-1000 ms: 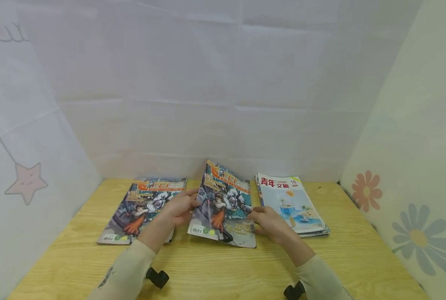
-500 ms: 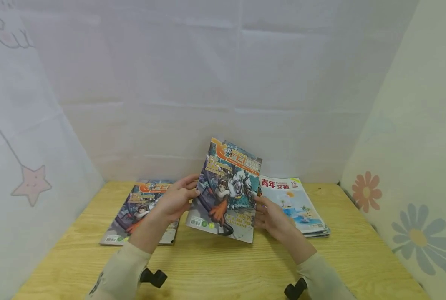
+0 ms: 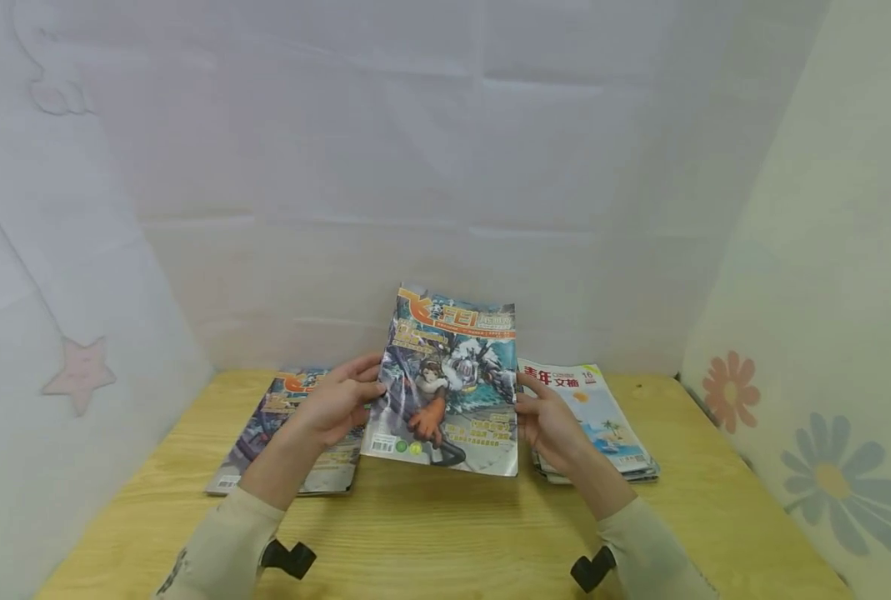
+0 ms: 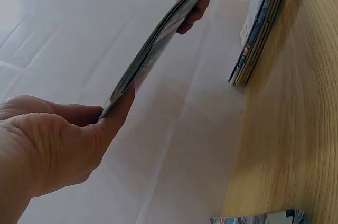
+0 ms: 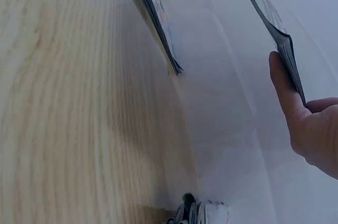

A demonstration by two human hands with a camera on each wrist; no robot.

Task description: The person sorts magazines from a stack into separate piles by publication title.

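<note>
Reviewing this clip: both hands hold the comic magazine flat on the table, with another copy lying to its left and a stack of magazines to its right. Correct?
Not quite: the comic magazine is not flat on the table. The left hand and right hand hold it by its side edges, lifted and tilted, as the head view shows. The other copy on the left and the stack of magazines on the right are as you say.

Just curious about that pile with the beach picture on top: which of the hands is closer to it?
The right hand. It grips the lifted comic magazine's right edge, directly beside the stack of magazines. The left hand holds the opposite edge, farther away.
</note>
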